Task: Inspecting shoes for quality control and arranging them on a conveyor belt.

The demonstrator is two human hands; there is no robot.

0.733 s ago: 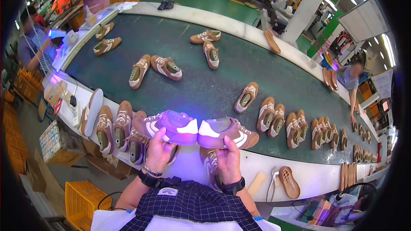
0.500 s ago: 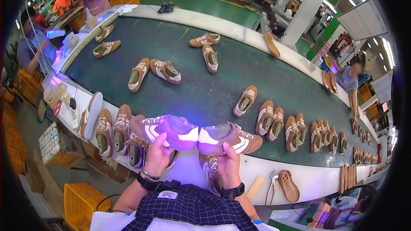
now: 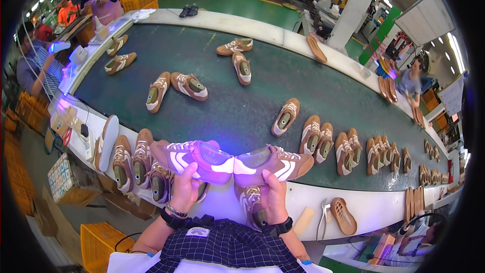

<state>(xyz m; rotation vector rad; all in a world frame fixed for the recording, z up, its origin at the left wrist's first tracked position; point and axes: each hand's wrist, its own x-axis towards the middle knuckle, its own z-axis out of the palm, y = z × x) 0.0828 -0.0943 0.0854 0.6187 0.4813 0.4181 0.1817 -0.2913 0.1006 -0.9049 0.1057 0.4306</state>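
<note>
A: Holding what, and where?

B: Left sneaker [image 3: 202, 168] in the left hand [image 3: 184, 190], right sneaker [image 3: 275, 164] in the right hand [image 3: 273, 197]. Both brown with white side stripes, raised over the white ledge [image 3: 309, 194] along the near side of the dark green belt [image 3: 232, 111]. Toes outward, heels back to back and seemingly touching.

A: Likely to handle how?

B: Light enough for one hand each, by the look of it. Probably stiff along the sole, softer around the collar and laces. Hardly fragile, and not likely to slip — though perhaps easy to dent at the opening.

A: Best held where?

B: Low on the heel half, thumb on the near side, with support from below. Better not by the laces or collar.

A: And the hands?

B: Apart from each other, each closed on its own sneaker, thumb against the near side. Other fingers mostly hidden behind or beneath — cannot tell how far wrapped.
</note>
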